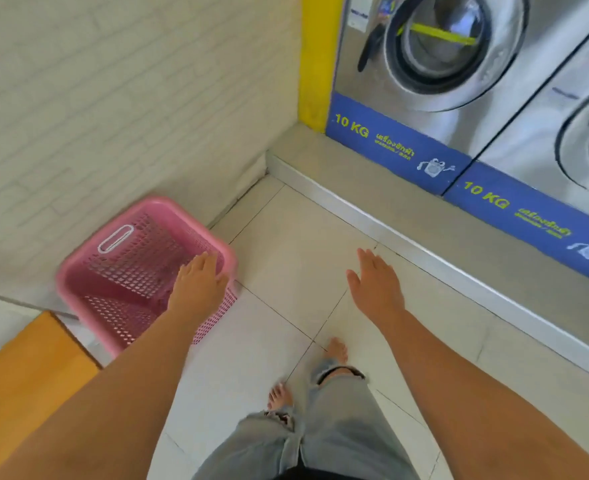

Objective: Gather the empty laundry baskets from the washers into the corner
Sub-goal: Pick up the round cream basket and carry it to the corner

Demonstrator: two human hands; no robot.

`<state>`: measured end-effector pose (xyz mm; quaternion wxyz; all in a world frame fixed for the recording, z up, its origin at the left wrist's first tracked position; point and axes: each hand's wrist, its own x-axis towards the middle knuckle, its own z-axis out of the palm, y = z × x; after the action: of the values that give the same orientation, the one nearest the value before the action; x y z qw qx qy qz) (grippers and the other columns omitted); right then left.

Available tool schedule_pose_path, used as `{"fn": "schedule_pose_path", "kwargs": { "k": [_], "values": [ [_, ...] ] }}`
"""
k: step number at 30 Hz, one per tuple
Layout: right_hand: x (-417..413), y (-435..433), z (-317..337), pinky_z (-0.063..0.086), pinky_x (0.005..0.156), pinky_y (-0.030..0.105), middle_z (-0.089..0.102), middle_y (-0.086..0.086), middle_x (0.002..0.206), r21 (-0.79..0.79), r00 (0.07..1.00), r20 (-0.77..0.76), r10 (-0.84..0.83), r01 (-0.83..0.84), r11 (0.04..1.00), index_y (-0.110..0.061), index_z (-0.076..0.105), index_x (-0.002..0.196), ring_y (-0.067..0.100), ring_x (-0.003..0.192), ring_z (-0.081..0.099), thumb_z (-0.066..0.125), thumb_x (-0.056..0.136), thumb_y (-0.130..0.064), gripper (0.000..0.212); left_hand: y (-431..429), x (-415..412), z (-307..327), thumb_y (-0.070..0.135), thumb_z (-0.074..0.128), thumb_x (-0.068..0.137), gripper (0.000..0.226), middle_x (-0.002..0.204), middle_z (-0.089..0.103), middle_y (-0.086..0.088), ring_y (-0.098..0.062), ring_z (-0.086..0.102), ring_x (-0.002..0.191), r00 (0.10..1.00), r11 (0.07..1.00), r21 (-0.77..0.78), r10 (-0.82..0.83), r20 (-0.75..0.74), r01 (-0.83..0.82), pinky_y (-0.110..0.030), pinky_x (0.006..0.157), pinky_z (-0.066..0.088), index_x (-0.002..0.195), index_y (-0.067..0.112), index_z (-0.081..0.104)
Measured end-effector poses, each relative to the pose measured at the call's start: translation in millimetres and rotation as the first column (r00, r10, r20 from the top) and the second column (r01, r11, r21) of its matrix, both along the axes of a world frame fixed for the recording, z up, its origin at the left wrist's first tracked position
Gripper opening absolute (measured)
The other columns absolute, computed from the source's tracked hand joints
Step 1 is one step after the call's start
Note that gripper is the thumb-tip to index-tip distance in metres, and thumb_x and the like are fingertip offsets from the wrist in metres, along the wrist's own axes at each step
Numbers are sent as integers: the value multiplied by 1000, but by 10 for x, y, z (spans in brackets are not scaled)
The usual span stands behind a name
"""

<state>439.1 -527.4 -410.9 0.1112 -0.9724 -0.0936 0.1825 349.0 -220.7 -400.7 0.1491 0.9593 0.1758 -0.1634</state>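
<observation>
A pink perforated laundry basket (pixel 126 268) stands empty on the tiled floor against the white brick wall, close to the corner. My left hand (pixel 197 284) hovers over its near right rim with fingers extended, holding nothing; whether it touches the rim I cannot tell. My right hand (pixel 376 284) is stretched out flat above the floor tiles, to the right of the basket, and is empty.
Two steel front-loading washers (pixel 435 64) with blue "10 KG" panels stand on a raised step (pixel 372 216) at the right. A yellow post (pixel 315 57) marks the corner. An orange wooden surface (pixel 19 372) lies at lower left. My bare feet (pixel 336 349) are on the tiles.
</observation>
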Motion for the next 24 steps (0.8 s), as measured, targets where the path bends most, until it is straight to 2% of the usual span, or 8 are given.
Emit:
{"fn": "schedule_pose_path", "kwargs": {
  "k": [2,3,6,8,18,24],
  "values": [
    [-52,-275,25,21,118,42,25,11,158,19,997,5,-71,71,997,-12,22,152,27,145,25,32,102,-38,57,-271,184,47,22,40,99,38,129,53,-21,-38,50,121,998,998,-14,-54,10,54,-48,107,34,129,-2,46],
    [-75,-421,28,21,118,42,26,11,158,31,994,10,-110,110,994,-12,23,152,27,145,25,32,102,-38,57,-422,278,68,21,41,99,38,129,53,-22,-39,51,119,996,996,-27,-82,23,83,-47,105,36,129,-3,46],
    [-155,-1027,32,20,119,42,26,10,158,52,967,17,-255,254,966,-13,24,152,26,145,25,33,102,-38,56,-1046,597,120,29,42,101,53,149,40,-21,-38,39,135,981,980,-58,-188,44,191,-47,113,31,145,2,36],
    [-229,-1459,11,19,119,41,25,9,158,51,944,15,-330,328,943,-13,24,152,26,145,24,32,102,-38,56,-1502,771,143,36,38,102,57,154,34,-17,-34,33,141,965,965,-48,-256,55,259,-44,117,25,149,6,31],
    [-652,-3882,50,21,118,39,29,7,157,52,782,-8,-624,623,781,-14,28,150,26,144,26,34,102,-38,54,-4274,1228,107,38,33,103,57,157,31,-11,-25,26,146,833,826,-107,-549,72,553,-39,122,15,151,8,29],
    [-934,-4977,46,23,118,39,32,7,156,80,669,-5,-744,742,666,-14,30,150,26,143,29,35,101,-37,54,-5702,1370,140,37,36,102,56,157,32,-11,-27,28,145,742,731,-135,-666,75,669,-40,121,18,151,9,30]
  ]
}}
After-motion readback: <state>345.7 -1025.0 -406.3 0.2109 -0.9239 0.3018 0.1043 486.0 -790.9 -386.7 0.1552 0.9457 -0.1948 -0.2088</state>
